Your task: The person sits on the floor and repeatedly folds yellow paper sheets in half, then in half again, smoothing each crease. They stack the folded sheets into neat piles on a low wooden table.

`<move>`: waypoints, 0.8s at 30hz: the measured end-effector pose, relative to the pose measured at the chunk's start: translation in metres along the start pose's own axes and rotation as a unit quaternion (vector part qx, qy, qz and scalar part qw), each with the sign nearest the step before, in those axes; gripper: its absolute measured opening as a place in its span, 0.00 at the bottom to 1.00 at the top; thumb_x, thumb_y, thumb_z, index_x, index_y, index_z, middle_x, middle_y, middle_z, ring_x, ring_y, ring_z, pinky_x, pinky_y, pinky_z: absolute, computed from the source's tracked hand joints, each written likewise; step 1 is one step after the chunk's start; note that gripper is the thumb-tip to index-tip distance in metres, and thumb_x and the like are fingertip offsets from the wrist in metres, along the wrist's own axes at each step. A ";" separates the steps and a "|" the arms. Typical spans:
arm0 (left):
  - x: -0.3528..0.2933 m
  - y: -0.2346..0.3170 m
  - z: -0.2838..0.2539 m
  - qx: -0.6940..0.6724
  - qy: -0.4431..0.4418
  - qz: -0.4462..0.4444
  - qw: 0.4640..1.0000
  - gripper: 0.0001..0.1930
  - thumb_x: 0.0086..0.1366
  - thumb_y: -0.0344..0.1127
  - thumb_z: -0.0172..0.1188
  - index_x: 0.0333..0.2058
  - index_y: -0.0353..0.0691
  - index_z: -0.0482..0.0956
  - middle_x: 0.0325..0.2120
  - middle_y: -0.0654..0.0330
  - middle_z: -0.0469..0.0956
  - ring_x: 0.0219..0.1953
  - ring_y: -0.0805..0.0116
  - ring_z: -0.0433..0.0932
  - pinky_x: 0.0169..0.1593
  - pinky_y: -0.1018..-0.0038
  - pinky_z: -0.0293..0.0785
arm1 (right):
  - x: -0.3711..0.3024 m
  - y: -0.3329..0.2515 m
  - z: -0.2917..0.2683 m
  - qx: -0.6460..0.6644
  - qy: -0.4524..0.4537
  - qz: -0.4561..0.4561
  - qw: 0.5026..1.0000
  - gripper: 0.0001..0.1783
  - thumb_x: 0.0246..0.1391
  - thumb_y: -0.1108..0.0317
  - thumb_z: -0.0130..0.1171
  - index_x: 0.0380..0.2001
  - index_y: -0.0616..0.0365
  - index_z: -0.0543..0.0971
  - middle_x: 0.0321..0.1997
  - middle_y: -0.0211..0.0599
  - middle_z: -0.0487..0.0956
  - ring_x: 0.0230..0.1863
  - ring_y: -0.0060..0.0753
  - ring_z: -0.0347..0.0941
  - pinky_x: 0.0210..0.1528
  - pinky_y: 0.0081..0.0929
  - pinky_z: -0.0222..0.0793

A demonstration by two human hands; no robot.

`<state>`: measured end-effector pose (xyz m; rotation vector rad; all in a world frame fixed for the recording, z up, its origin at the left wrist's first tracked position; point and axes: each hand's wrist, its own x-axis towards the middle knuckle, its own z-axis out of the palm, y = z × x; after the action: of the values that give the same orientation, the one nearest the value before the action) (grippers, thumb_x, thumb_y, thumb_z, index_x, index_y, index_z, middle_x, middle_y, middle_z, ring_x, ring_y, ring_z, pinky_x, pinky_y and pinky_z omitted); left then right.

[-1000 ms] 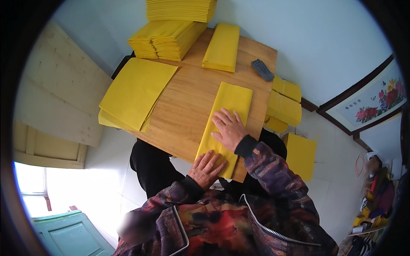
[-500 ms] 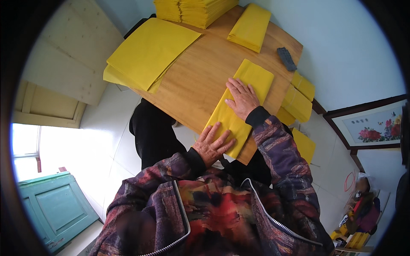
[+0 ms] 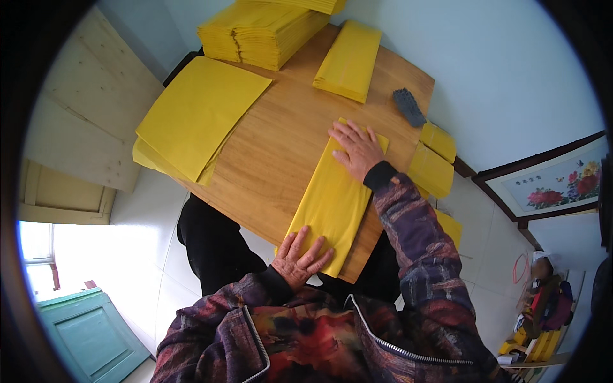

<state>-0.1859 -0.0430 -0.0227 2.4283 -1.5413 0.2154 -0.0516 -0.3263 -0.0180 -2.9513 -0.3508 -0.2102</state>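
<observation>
A long folded strip of yellow paper (image 3: 329, 198) lies at a slant on the wooden table (image 3: 268, 140), its near end close to the table's front edge. My right hand (image 3: 359, 152) rests on the strip's far end, palm down with fingers spread. Pressed flat on the near end is my left hand (image 3: 300, 260), its fingers apart too. Neither hand grips anything. To the left, larger flat yellow sheets (image 3: 198, 115) lie in a loose stack, with lower sheets sticking out past the table edge.
A tall pile of folded yellow paper (image 3: 274, 38) stands at the back left; a thinner folded stack (image 3: 351, 60) lies beside it. A dark grey cloth-like item (image 3: 408, 107) sits near the right edge. Yellow bundles (image 3: 431, 169) and a framed flower picture (image 3: 555, 182) are beyond.
My right hand has slid along the strip to its far end. My left hand stays flat on the near end. The whole view has shifted, so the table appears lower and further left.
</observation>
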 end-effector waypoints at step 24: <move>0.015 -0.025 -0.048 -0.215 -0.007 -0.031 0.976 0.33 0.51 0.32 0.59 0.59 0.42 0.64 0.59 0.54 0.62 0.64 0.50 0.56 0.64 0.52 0.52 | -0.038 -0.033 0.005 -0.024 -0.024 0.007 0.999 0.30 0.58 0.45 0.45 0.63 0.35 0.59 0.70 0.23 0.52 0.71 0.36 0.42 0.67 0.59 0.36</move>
<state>-0.1561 -0.0319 0.0238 2.1313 -1.3476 -0.1363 -0.0952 -0.3022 -0.0242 -3.0087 -0.3373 -0.1475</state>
